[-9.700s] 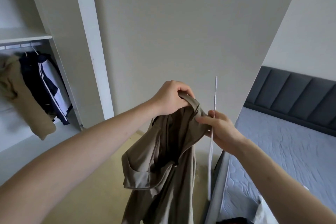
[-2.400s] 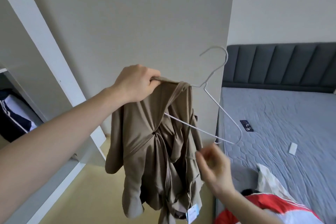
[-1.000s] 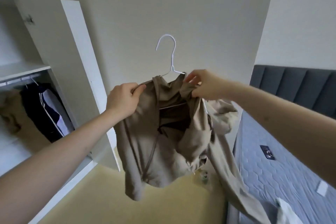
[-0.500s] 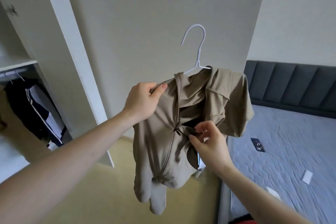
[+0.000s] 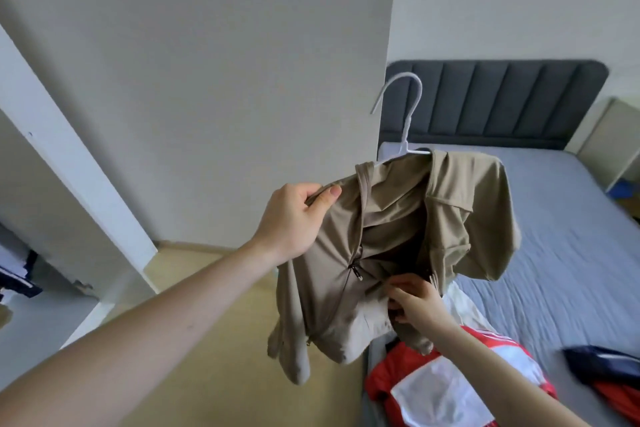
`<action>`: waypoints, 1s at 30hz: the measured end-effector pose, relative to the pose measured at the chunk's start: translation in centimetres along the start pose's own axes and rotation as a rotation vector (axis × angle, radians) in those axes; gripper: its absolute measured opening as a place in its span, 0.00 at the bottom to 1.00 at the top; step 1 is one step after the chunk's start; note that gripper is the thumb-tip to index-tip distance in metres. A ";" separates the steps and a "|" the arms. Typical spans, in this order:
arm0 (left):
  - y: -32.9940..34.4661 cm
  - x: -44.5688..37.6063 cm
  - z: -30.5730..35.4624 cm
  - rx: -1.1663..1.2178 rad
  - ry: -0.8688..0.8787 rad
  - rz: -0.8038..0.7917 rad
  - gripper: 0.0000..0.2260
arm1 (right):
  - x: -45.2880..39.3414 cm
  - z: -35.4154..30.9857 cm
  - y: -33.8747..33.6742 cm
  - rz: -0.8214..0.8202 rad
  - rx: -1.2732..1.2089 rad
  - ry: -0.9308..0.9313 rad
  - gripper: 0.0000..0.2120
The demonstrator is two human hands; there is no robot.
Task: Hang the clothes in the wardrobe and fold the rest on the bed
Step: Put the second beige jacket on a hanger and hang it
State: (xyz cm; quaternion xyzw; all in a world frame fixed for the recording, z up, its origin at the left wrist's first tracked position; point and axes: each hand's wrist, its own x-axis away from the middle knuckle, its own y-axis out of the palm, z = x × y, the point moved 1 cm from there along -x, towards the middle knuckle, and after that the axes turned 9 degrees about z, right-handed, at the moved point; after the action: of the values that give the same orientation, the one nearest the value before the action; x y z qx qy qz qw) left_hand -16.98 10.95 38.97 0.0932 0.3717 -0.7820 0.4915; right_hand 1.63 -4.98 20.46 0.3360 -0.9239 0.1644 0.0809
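A beige zip jacket (image 5: 388, 246) hangs on a white hanger (image 5: 403, 118) held up in front of me. My left hand (image 5: 294, 218) grips the jacket's left shoulder together with the hanger arm under the cloth. My right hand (image 5: 415, 298) pinches the jacket's front by the zip, low on its right side. The hood and right shoulder drape over the hanger's right end. The bed (image 5: 554, 253) with a grey mattress lies behind and to the right. A white wardrobe door (image 5: 69, 166) stands at the left.
A red and white garment (image 5: 446, 385) lies on the near part of the bed, with a dark navy and red one (image 5: 609, 371) at the right edge. The dark padded headboard (image 5: 502, 100) is at the back. Yellowish floor (image 5: 194, 340) lies below the jacket.
My view has swung right and down toward the bed, so the wardrobe interior has nearly left the picture. My right hand stays at the jacket's zip front; my left still holds the shoulder.
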 end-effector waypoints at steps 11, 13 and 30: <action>18.6 6.8 4.1 0.268 -0.131 -0.250 0.25 | -2.6 10.0 -19.4 0.329 0.165 -0.003 0.16; 21.7 7.6 5.5 0.331 -0.173 -0.280 0.26 | -3.2 10.8 -22.8 0.383 0.238 -0.011 0.13; 37.7 18.5 -6.3 0.393 -1.065 0.166 0.21 | -13.8 23.4 -27.2 0.083 0.806 0.062 0.13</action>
State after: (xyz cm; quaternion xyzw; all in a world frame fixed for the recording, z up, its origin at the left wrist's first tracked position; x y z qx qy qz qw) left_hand 3.94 -6.80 6.57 -0.1953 -0.0882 -0.7343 0.6441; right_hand 28.82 -24.72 1.83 0.2980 -0.7953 0.5267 -0.0364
